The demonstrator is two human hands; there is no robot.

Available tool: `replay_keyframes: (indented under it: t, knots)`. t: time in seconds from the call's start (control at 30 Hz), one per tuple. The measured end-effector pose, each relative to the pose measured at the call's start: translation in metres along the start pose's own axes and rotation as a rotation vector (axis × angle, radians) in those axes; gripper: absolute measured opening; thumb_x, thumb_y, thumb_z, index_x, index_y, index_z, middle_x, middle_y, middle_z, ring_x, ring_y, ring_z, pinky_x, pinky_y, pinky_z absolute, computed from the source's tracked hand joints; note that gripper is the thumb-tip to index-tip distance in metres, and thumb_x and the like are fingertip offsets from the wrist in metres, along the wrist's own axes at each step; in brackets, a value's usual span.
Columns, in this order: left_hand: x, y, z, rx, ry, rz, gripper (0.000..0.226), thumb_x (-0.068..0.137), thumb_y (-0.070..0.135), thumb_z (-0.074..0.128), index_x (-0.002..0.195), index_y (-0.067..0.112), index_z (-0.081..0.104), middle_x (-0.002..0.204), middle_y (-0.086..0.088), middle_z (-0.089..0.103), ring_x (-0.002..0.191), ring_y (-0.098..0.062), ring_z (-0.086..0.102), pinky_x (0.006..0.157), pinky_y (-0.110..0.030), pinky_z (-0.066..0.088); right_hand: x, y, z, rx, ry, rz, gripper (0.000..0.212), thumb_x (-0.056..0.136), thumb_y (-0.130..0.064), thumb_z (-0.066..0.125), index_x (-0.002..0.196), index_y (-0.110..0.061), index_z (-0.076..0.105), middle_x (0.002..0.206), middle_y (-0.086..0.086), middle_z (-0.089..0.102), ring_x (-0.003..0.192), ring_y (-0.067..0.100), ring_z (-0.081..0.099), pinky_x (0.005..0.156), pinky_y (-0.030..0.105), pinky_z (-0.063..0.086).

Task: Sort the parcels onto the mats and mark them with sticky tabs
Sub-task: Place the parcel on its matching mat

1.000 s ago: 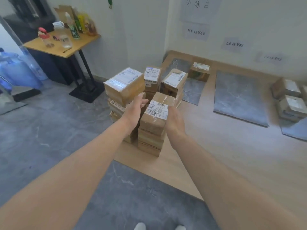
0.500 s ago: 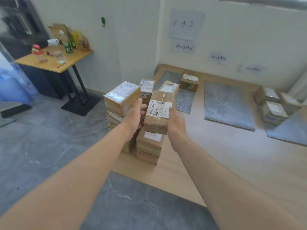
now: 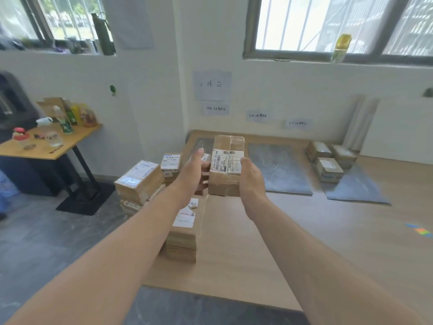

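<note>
I log white walls (image 3: 150, 95) carrying paper signs (image 3: 212, 85), two barred windows (image 3: 293, 22) bright with daylight, grey tile floor (image 3: 46, 242), a pale wood platform (image 3: 328, 242), and a cluttered wooden table (image 3: 46, 153) at left.

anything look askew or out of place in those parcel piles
On the left pile, the top parcel sits skewed, overhanging the ones beneath. The held parcel looks intact, and nothing looks spilled.

Low wooden platform (image 3: 257, 242): parcel stack (image 3: 185, 240) near left edge, grey mats (image 3: 278, 170) along wall, coloured sticky tabs (image 3: 419, 231) far right.
</note>
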State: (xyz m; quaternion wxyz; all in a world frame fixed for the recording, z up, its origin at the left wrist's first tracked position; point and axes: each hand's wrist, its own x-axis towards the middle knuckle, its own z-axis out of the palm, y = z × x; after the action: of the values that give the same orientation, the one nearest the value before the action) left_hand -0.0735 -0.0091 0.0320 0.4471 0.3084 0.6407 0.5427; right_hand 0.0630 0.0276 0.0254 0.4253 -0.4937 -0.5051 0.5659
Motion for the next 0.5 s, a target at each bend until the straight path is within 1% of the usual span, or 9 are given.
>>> replay_keyframes:
  t: [0.07, 0.13, 0.2, 0.27, 0.3, 0.33, 0.4, 0.43, 0.5]
  knots:
    - [-0.004, 0.002, 0.024, -0.005, -0.008, -0.001, 0.059, 0.102, 0.058, 0.031, 0.095, 0.015, 0.071, 0.079, -0.001, 0.078, 0.089, -0.023, 0.070, 0.095, -0.042, 0.053, 0.004, -0.003, -0.026, 0.002, 0.012, -0.024, 0.034, 0.102, -0.036, 0.040, 0.098, -0.023, 0.071, 0.092, -0.006, 0.075, 0.084, 0.013, 0.067, 0.072, 0.030, 0.050]
    - [-0.008, 0.003, 0.051, 0.002, -0.014, -0.004, 0.059, 0.102, 0.059, 0.031, 0.097, 0.015, 0.071, 0.086, -0.003, 0.077, 0.092, -0.023, 0.070, 0.094, -0.040, 0.054, 0.010, -0.001, -0.052, -0.003, 0.025, -0.028, 0.035, 0.101, -0.038, 0.040, 0.099, -0.023, 0.072, 0.093, -0.004, 0.076, 0.089, 0.017, 0.070, 0.077, 0.034, 0.054]
    - [-0.011, 0.001, 0.081, 0.001, -0.022, -0.007, 0.061, 0.101, 0.060, 0.032, 0.104, 0.014, 0.071, 0.095, -0.005, 0.077, 0.097, -0.024, 0.070, 0.096, -0.041, 0.053, 0.015, 0.002, -0.078, -0.011, 0.043, -0.047, 0.036, 0.099, -0.040, 0.040, 0.099, -0.022, 0.072, 0.096, -0.002, 0.077, 0.094, 0.021, 0.071, 0.083, 0.040, 0.056]
    - [-0.015, -0.004, 0.112, 0.004, -0.024, -0.016, 0.060, 0.101, 0.060, 0.033, 0.107, 0.015, 0.072, 0.098, -0.003, 0.077, 0.100, -0.023, 0.070, 0.099, -0.043, 0.052, 0.020, 0.006, -0.107, -0.006, 0.053, -0.040, 0.037, 0.096, -0.041, 0.040, 0.097, -0.021, 0.071, 0.097, 0.000, 0.077, 0.096, 0.023, 0.071, 0.084, 0.041, 0.056]
    - [-0.017, -0.006, 0.127, 0.006, -0.018, -0.018, 0.059, 0.101, 0.060, 0.033, 0.106, 0.016, 0.072, 0.097, -0.001, 0.078, 0.100, -0.023, 0.070, 0.100, -0.044, 0.052, 0.022, 0.008, -0.122, 0.003, 0.051, -0.036, 0.036, 0.096, -0.039, 0.039, 0.096, -0.021, 0.071, 0.097, 0.000, 0.077, 0.096, 0.023, 0.071, 0.082, 0.040, 0.057]
    - [-0.017, -0.008, 0.141, 0.010, -0.015, -0.017, 0.059, 0.101, 0.060, 0.032, 0.104, 0.018, 0.073, 0.094, 0.001, 0.078, 0.100, -0.022, 0.070, 0.101, -0.044, 0.052, 0.024, 0.010, -0.137, 0.014, 0.047, -0.034, 0.034, 0.097, -0.035, 0.038, 0.095, -0.023, 0.070, 0.097, -0.001, 0.076, 0.094, 0.021, 0.071, 0.076, 0.037, 0.056]
    - [-0.020, -0.011, 0.171, 0.013, -0.019, -0.020, 0.059, 0.102, 0.058, 0.030, 0.103, 0.018, 0.073, 0.093, 0.002, 0.078, 0.100, -0.022, 0.070, 0.101, -0.044, 0.052, 0.030, 0.014, -0.169, 0.037, 0.041, -0.019, 0.034, 0.100, -0.028, 0.036, 0.098, -0.025, 0.070, 0.099, -0.002, 0.075, 0.091, 0.017, 0.070, 0.066, 0.028, 0.049]
    - [-0.021, -0.012, 0.185, 0.013, -0.021, -0.020, 0.058, 0.103, 0.057, 0.030, 0.104, 0.017, 0.072, 0.095, 0.002, 0.078, 0.101, -0.021, 0.070, 0.100, -0.043, 0.052, 0.033, 0.016, -0.184, 0.041, 0.036, -0.014, 0.034, 0.100, -0.026, 0.036, 0.101, -0.025, 0.070, 0.100, -0.002, 0.076, 0.091, 0.016, 0.070, 0.065, 0.026, 0.048]
    - [-0.023, -0.015, 0.213, 0.006, -0.017, -0.013, 0.057, 0.104, 0.055, 0.030, 0.102, 0.015, 0.071, 0.100, -0.001, 0.076, 0.101, -0.022, 0.070, 0.099, -0.042, 0.053, 0.041, 0.020, -0.211, 0.038, 0.027, -0.015, 0.037, 0.097, -0.028, 0.035, 0.105, -0.024, 0.071, 0.101, -0.002, 0.076, 0.093, 0.017, 0.071, 0.067, 0.026, 0.049]
